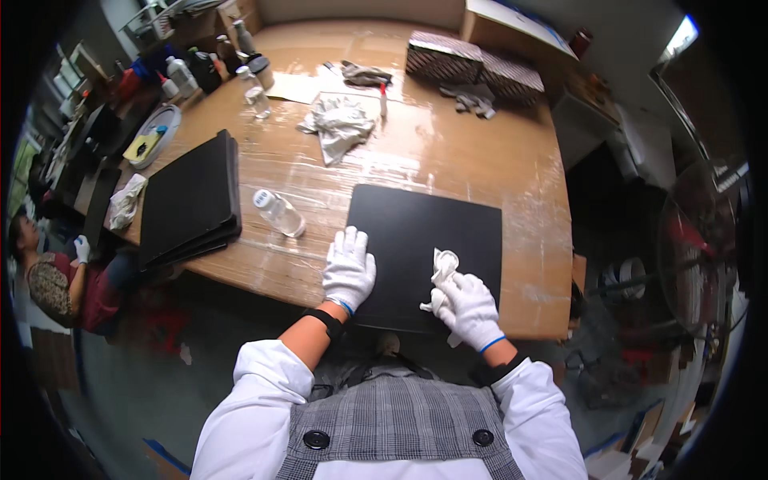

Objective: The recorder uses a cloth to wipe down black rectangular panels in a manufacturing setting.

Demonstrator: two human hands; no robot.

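a big wooden table (448,160) fills the middle of the view. on its near edge, right in front of the person, lies a flat black board (448,232). it lies flat with its face up. it is almost square, a bit wider than deep, so its long side runs left to right along the table edge. its near edge hangs a little over the table rim.

to the left sits a stack of black boards (188,200) just like it, well apart from the one being rubbed. it looks like these wait their turn or are done; i cannot tell which. so the job seems to be somewhere in the middle, with this one board in hand now.

a crumpled grey rag (340,124) lies farther back on the table. a small clear bottle (280,213) lies on its side between the stack and the board.

the left hand (349,270), in a white glove, is spread flat on the board's left edge, holding nothing, just pressing down. the right hand (470,308), also gloved, is closed around a small white cloth (442,268) that touches the board near its front.
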